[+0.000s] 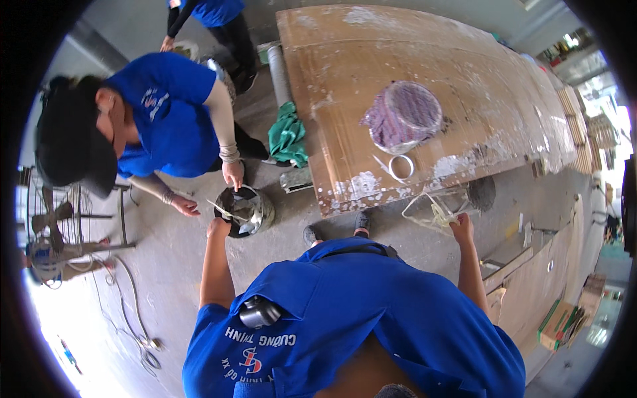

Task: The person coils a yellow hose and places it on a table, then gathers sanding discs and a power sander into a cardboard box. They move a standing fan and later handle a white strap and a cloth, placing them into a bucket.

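My left hand (217, 227) is closed at the near-left rim of a bucket (264, 215); it seems to grip the rim, though the fingertips are hidden. Pale grey material and a thin stick (219, 209) show inside the bucket. A co-worker's hand (233, 174) reaches to its far rim, while that person's other hand (186, 206) hovers left of it. Out to the right, my right hand (462, 227) pinches a crumpled, see-through plastic bag (438, 213) beside the table's near edge.
A cardboard-covered table (358, 73) bears a bucket wrapped in purple cloth (403, 113) and a tape roll (401, 168). Green cloth (287, 136) hangs at its left edge. Cables (136, 312) lie on the floor at left, near a metal rack (79, 212). Another person (225, 33) stands at the back.
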Demonstrator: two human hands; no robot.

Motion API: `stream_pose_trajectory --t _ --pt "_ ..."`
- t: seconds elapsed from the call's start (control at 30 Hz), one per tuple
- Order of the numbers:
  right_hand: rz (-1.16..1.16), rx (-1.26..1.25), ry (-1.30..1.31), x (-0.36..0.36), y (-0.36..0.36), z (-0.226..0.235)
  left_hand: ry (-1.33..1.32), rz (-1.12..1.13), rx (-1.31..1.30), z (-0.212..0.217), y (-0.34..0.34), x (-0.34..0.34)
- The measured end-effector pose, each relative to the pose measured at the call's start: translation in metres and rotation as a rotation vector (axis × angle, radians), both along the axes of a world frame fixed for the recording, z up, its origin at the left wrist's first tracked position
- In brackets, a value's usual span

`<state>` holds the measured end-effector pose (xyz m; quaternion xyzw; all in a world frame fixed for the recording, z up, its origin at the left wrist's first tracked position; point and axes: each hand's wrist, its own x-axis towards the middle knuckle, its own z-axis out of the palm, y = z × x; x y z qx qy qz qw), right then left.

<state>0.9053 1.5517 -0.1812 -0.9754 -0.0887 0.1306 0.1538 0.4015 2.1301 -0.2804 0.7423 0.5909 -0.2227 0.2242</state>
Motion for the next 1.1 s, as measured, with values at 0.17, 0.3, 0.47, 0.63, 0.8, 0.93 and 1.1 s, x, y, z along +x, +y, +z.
stream_pose_trajectory --t 0.17,0.3,0.47,0.63,0.8,0.93,1.1 --pt "0.014 -0.375 -0.177 0.006 -0.016 -0.004 -0.533 -0.247 0.014 0.078 -0.042 0.127" --pt "-0.172 -0.297 0.070 0.026 -0.012 -0.022 -0.908 -0.370 -0.141 0.135 -0.111 0.267" --pt "-0.226 -0.268 0.124 0.053 -0.008 -0.056 -0.999 -0.296 -0.024 0.149 -0.161 0.404" --pt "-0.260 -0.195 0.173 0.083 -0.034 -0.121 -0.861 -0.274 -0.152 0.147 -0.143 0.433" --pt "-0.253 -0.095 0.243 0.104 -0.060 -0.194 -1.278 0.197 -0.443 0.220 -0.126 0.439" --pt "-0.267 0.013 0.477 0.112 -0.060 -0.205 -1.665 0.186 -0.641 0.308 -0.115 0.479" --pt "-0.219 0.140 0.653 0.105 -0.046 -0.184 -1.936 -0.032 -0.644 0.385 -0.111 0.503"
